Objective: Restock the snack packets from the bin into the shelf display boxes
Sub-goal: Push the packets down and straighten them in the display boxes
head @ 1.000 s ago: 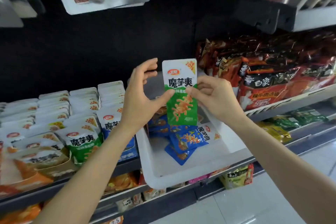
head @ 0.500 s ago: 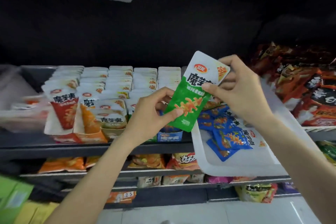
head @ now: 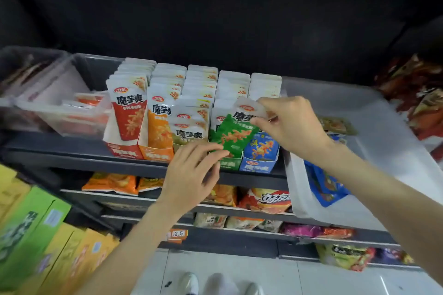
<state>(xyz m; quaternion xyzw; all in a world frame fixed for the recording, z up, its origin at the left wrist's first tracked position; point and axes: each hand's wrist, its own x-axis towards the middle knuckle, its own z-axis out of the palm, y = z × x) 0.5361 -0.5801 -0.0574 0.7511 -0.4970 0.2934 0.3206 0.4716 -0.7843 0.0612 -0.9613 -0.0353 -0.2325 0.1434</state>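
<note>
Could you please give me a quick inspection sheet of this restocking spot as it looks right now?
Surface: dark shelf carrying five display boxes.
Job's things: green packet tilted at the green box; white bin holds blue packets.
Clutter: clear tubs at left.
Hands: right hand pinches the packet's top; left hand touches its bottom.
Cables: nothing seen.
Surroundings: lower shelves of snacks, tiled floor.

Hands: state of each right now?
Left hand: fingers straight, touching the lower end of the green packet.
Right hand: pinching the packet's top.
</note>
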